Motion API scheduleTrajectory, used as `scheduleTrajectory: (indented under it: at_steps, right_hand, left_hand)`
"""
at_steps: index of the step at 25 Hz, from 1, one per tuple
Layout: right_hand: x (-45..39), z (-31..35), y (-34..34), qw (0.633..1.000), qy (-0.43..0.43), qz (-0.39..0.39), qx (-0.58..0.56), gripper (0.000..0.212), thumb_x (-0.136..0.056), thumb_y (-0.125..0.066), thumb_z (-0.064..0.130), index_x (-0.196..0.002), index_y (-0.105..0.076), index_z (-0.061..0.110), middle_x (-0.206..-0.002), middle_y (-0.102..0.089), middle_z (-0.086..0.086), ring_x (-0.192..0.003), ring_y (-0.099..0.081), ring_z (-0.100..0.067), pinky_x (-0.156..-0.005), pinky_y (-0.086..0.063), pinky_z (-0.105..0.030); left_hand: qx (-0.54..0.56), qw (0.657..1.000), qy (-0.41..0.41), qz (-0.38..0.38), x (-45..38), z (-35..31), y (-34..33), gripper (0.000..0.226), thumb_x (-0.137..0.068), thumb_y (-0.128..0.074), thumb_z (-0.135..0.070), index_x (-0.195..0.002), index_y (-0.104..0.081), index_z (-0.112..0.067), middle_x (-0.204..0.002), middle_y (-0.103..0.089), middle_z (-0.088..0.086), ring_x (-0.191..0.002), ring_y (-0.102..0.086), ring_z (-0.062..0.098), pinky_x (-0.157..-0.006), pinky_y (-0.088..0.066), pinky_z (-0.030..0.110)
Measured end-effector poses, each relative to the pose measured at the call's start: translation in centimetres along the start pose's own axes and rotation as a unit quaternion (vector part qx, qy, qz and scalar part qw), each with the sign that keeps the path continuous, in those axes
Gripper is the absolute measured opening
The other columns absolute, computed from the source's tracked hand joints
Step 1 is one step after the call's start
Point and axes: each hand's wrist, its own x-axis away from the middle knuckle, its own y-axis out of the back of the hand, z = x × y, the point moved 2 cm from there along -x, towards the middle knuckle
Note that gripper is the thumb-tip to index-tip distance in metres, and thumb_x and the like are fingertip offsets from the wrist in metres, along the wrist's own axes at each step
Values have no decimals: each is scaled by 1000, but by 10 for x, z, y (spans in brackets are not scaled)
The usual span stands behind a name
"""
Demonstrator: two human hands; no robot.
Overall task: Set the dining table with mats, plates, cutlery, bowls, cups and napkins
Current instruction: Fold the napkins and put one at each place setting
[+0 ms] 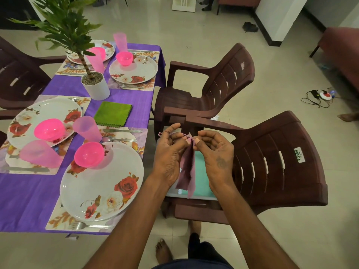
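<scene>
Head view, progress: four places on the purple-clothed desk (29, 200) already carry floral mats, white rose-printed round plates, pink plastic bowls, translucent pink cups and steel cutlery; napkins look like the step left, since none lies at a place.
Head view, nearest place: the large rose-printed plate (108, 187) at 8 o'clock from the hands holds a glossy pink bowl (89, 154), with a steel fork (91, 226) on the mat below it.
Head view, green napkin: a fuzzy square green cloth (113, 113) with a zigzag edge lies folded on the cloth at 10 o'clock, not yet at a place.
Head view, mauve napkin: a thin, limp mauve cloth (186, 169) with a frayed edge hangs between the hands, over the seat of the brown ribbed plastic chair (281, 162).
Head view, left hand (169, 152) grip: fingers curled, pinching the napkin's top edge.
Head view, right hand (215, 150) grip: fingertips pinching the same edge just beside the left.
Head view, chair seat: a smooth teal flat item (202, 175) lies beneath the napkin; what it is I cannot tell.
Head view, centre: a white cylindrical pot (96, 87) holds a leafy plant.
</scene>
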Motion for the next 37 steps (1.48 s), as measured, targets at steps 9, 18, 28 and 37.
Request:
scheduleTrajectory:
  at_steps: [9, 18, 28, 37]
  right_hand:
    - [3, 7, 1, 998, 44, 1, 51, 32, -85, -79, 6, -113, -67, 14, -95, -70, 2, -94, -71, -18, -88, -61, -38]
    - [5, 7, 6, 989, 85, 25, 121, 27, -91, -71, 3, -112, -66, 19, -100, -72, 8, -97, -71, -10, -88, -58, -25]
    - [-7, 11, 13, 937, 159, 104, 293, 31, -89, -77, 15, -119, -73, 17, -111, -70, 2, -105, -62, -12, -87, -54, -21]
    - [-23, 35, 27, 898, 194, 168, 358, 6, -95, -66, 15, -99, -65, 19, -106, -64, 6, -101, -56, 7, -81, -45, -7]
  left_hand:
    - [-114, 992, -44, -26, 9, -6, -10, 47, -87, -71, 7, -127, -59, -15, -90, -65, 4, -86, -71, 14, -80, -60, 32]
    - [-114, 993, -32, 27, 6, -10, -5, 36, -95, -59, 4, -127, -57, -13, -94, -72, 5, -99, -72, 25, -89, -59, 34]
    - [-138, 984, -30, 110, -2, -18, 1, 43, -96, -49, 13, -128, -56, -15, -101, -62, 13, -98, -67, 24, -85, -58, 31]
    - [-376, 914, -4, 151, 3, 18, 42, 30, -105, -44, -45, -129, -57, -32, -125, -65, -14, -122, -60, 7, -108, -50, 41]
